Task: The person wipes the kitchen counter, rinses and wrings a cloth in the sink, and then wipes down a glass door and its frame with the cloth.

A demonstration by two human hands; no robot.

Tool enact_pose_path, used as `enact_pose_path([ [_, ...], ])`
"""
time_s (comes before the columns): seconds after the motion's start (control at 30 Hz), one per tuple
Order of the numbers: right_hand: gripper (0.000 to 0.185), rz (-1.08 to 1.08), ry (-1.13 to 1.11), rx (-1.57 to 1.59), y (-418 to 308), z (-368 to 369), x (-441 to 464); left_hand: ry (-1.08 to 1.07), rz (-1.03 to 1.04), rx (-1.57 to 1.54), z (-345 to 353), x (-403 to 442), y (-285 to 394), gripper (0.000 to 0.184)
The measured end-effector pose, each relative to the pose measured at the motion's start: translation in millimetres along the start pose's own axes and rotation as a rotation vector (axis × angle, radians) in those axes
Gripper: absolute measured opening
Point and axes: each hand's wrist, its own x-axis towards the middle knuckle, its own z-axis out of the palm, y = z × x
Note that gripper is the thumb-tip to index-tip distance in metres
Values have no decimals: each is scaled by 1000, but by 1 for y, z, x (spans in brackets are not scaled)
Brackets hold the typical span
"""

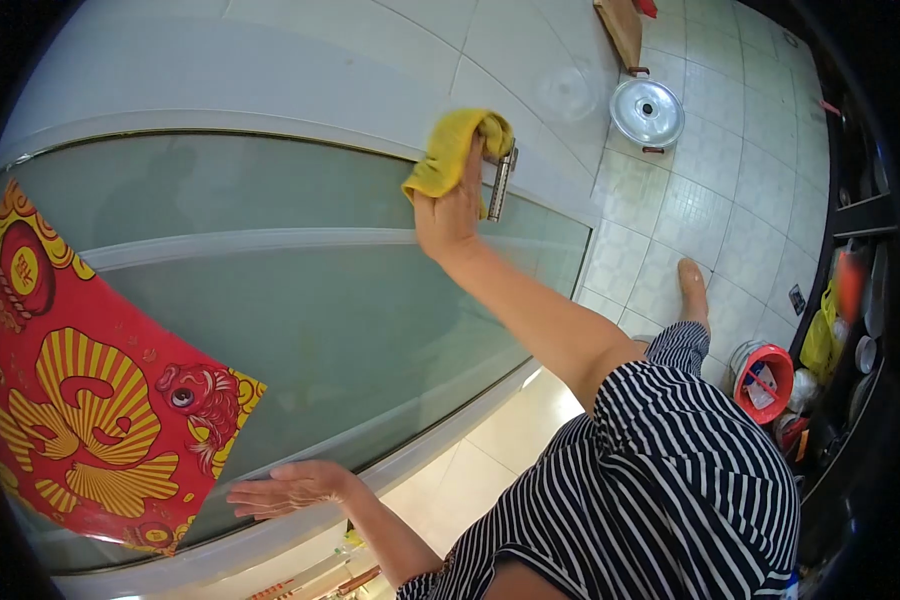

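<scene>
Your right hand (450, 212) clamped on fuzzy yellow cloth (446, 155), bunched around fingers, beside metal handle (501, 192); left hand (292, 488) open, flat, near glossy red poster (110, 320).

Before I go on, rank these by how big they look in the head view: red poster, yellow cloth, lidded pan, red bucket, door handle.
Red poster
Yellow cloth
Lidded pan and red bucket: too alike to rank
Door handle

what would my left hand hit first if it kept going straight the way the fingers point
Most likely the red poster, near its lower corner, just past the fingertips of your left hand. Depth is unclear, so the hand might pass in front without touching.
</scene>
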Motion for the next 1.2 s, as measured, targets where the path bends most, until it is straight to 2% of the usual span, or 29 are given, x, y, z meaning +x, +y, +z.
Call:
enact_pose_path([
  [0.13, 64, 121, 131, 220, -31, -2, 10, -3, -6, -4, 0, -1, 0, 62],
  [0.2, 61, -268, -49, 381, -46, -17, 17, 11, 5, -38, -2, 1, 3, 62],
  [0.23, 61, -504, -110, 353, -27, -13, 8, 8, 9, -39, -2, 2, 3, 62],
  [0.27, 61, -502, -107, 348, -4, -9, -8, 24, 14, -36, 0, 2, 2, 61],
  [0.33, 58, -371, -228, 224, 57, -1, -59, 28, 22, -38, -1, 2, 5, 61],
  [0.37, 52, -234, -375, 150, 102, 1, -108, 27, 11, -38, -3, 3, 7, 61],
  [0.43, 47, -101, -519, 73, 121, -8, -126, 27, -7, -38, -4, 4, 11, 60],
  [0.6, 42, 828, -42, 547, 119, -3, -125, 57, 85, 0, -4, 7, 9, 59],
  [0.73, 44, 790, -97, 382, 162, -4, -81, 53, 90, 21, -4, 8, 12, 59],
  [0.8, 42, 493, -84, 253, 190, -2, -50, 81, 158, -29, -4, 9, 11, 59],
  [0.87, 40, 188, -85, 130, 206, -3, -22, 59, 129, -17, -4, 7, 12, 59],
  [0.9, 40, 189, -107, 131, 199, -8, -6, 52, 108, -17, -3, 7, 10, 60],
  [0.97, 39, 417, -431, 782, 178, -19, 38, 62, 136, -20, 0, 7, 7, 60],
  [1.0, 39, 427, -451, 786, 174, -19, 53, 91, 162, -44, 1, 6, 5, 61],
  [1.07, 36, 486, -799, 767, 170, -17, 85, 62, 141, -31, -1, 7, 9, 61],
  [1.1, 36, 490, -814, 768, 146, -27, 104, 71, 138, -46, -2, 8, 13, 61],
  [1.13, 35, 517, -833, 911, 109, -41, 124, 82, 132, -63, -1, 7, 15, 61],
  [1.17, 36, 547, -854, 1054, 91, -47, 135, 38, 45, -74, 2, 2, 6, 62],
  [1.2, 36, 553, -877, 1054, 93, -45, 137, 27, 38, -55, 3, 3, 5, 62],
])
